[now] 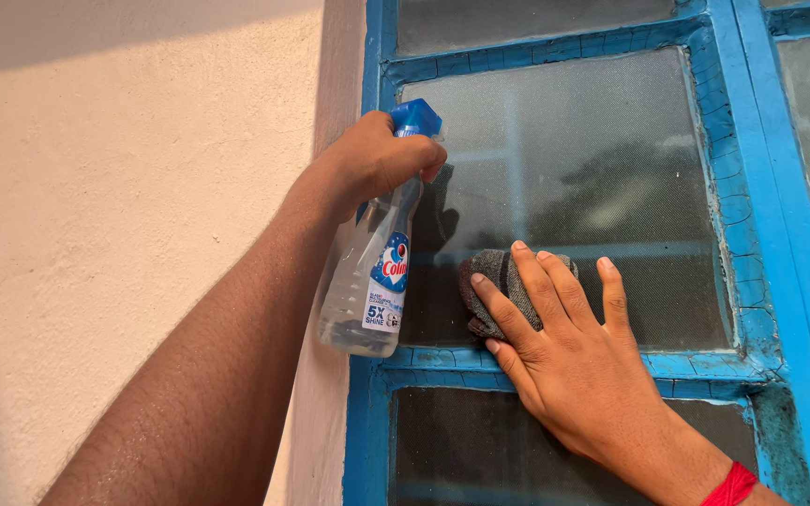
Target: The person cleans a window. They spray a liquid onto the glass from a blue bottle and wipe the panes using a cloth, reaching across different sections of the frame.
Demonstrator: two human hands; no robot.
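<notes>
My left hand (pixel 382 155) grips the neck of a clear spray bottle (pixel 369 281) with a blue trigger head, held up against the left edge of a frosted glass pane (pixel 592 159). A finger rests on the trigger, and the nozzle points at the glass. My right hand (pixel 569 347) lies flat with fingers spread on a grey cloth (pixel 494 281), pressing it against the lower left part of the same pane. A red thread band circles my right wrist.
The pane sits in a blue painted window frame (pixel 761 234) with cracked, flaking paint. More panes lie above, below and to the right. A cream plastered wall (pixel 133 215) fills the left side.
</notes>
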